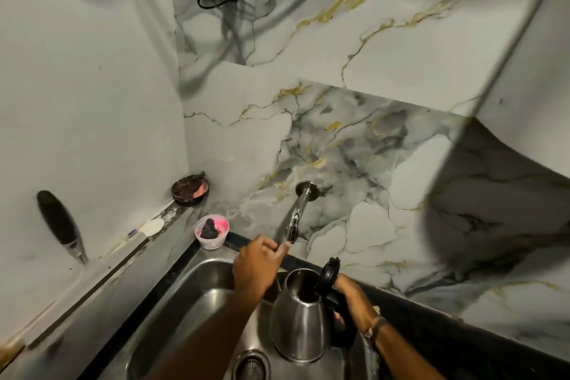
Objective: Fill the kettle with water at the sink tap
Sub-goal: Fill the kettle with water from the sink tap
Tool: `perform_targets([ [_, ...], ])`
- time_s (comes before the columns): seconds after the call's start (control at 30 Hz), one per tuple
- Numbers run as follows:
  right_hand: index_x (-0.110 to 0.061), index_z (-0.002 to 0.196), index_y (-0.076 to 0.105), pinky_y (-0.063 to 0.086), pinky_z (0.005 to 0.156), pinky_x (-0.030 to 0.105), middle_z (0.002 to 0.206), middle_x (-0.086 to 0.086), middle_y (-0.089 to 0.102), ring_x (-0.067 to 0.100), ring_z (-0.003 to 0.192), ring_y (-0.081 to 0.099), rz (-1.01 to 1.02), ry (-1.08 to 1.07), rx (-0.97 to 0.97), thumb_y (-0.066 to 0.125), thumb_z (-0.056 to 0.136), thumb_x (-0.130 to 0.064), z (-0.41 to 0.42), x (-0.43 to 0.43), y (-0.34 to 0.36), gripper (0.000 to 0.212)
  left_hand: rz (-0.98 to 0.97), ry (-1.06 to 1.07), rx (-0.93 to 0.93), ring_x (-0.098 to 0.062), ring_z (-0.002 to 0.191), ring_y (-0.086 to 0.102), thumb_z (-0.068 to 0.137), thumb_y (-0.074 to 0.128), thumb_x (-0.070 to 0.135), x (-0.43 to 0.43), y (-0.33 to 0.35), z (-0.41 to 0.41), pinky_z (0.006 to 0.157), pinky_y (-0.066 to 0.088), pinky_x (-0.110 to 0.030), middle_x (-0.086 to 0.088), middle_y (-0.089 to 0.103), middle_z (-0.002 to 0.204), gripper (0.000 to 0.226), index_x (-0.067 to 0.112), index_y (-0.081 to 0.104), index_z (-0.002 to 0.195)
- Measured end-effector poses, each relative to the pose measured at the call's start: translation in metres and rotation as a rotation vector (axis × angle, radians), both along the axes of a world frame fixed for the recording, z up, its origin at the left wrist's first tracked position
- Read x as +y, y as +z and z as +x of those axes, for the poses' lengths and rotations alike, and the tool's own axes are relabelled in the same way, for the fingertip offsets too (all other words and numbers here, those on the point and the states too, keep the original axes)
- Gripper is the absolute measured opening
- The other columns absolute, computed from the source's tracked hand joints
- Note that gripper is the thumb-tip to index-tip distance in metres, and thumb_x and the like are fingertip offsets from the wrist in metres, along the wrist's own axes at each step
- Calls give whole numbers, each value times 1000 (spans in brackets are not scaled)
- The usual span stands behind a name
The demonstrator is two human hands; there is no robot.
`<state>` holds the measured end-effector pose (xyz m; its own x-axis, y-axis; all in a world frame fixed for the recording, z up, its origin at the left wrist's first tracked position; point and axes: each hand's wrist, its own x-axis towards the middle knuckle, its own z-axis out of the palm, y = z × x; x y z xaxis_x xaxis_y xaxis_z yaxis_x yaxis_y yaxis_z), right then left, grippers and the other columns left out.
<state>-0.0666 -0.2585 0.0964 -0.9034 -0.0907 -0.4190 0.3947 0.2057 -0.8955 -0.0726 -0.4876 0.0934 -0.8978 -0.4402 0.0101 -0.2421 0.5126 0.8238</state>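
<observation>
A stainless steel kettle (298, 322) with its black lid (329, 271) flipped open is held over the steel sink (197, 293). My right hand (351, 299) grips its black handle on the right side. My left hand (257, 265) reaches up to the chrome wall tap (297, 213), fingertips touching the tap's lower end near the spout. The kettle's mouth sits just below and right of the spout. I see no water stream.
A pink-and-white cup (212, 231) with a dark lump stands at the sink's back left corner. A round dark dish (191, 190) sits in the wall corner. A black-handled utensil (60, 222) hangs on the left wall. The sink drain (251, 365) is at the bottom.
</observation>
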Motion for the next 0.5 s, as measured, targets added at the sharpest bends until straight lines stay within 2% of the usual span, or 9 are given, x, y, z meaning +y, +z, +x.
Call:
perform_targets([
  [0.07, 0, 104, 72, 47, 79, 42, 104, 23, 72, 31, 92, 64, 7, -43, -14, 64, 97, -32, -4, -5, -1, 34, -145, -86, -54, -12, 77, 71, 89, 74, 81, 2, 15, -29, 76, 58, -36, 10, 73, 79, 54, 29, 64, 80],
  [0.13, 9, 110, 70, 49, 83, 43, 106, 28, 73, 30, 97, 65, -5, -74, -19, 66, 88, -38, -9, -10, -3, 52, -288, -136, -80, -22, 81, 72, 86, 70, 87, 6, 23, -52, 74, 54, -36, 3, 74, 83, 64, 24, 61, 79],
  [0.23, 11, 118, 65, 48, 82, 41, 102, 17, 71, 29, 97, 64, -11, -63, -20, 65, 77, -43, -17, -16, -2, 67, -429, -181, -118, -25, 81, 69, 86, 68, 90, 5, 28, -72, 74, 53, -36, 0, 70, 83, 68, 22, 65, 83],
  [0.3, 4, 108, 68, 48, 76, 38, 98, 15, 69, 27, 90, 63, -1, -52, -25, 64, 75, -45, -21, -20, 0, 59, -478, -230, -141, -26, 85, 73, 89, 67, 85, 1, 26, -80, 81, 61, -39, -2, 73, 86, 64, 21, 70, 85],
  [0.37, -10, 96, 65, 45, 65, 33, 88, 12, 63, 22, 76, 59, -5, -47, -35, 63, 75, -46, -24, -27, 5, 41, -516, -304, -140, -27, 85, 72, 94, 65, 79, -4, 26, -85, 83, 62, -39, -4, 76, 88, 58, 22, 68, 83],
  [0.5, -13, 99, 57, 40, 55, 29, 86, 15, 55, 18, 62, 52, 4, -18, -29, 60, 96, -36, -33, -36, 7, 24, -557, -512, -99, -25, 75, 67, 102, 60, 66, -15, 27, -95, 75, 55, -36, 0, 65, 76, 51, 29, 48, 70],
])
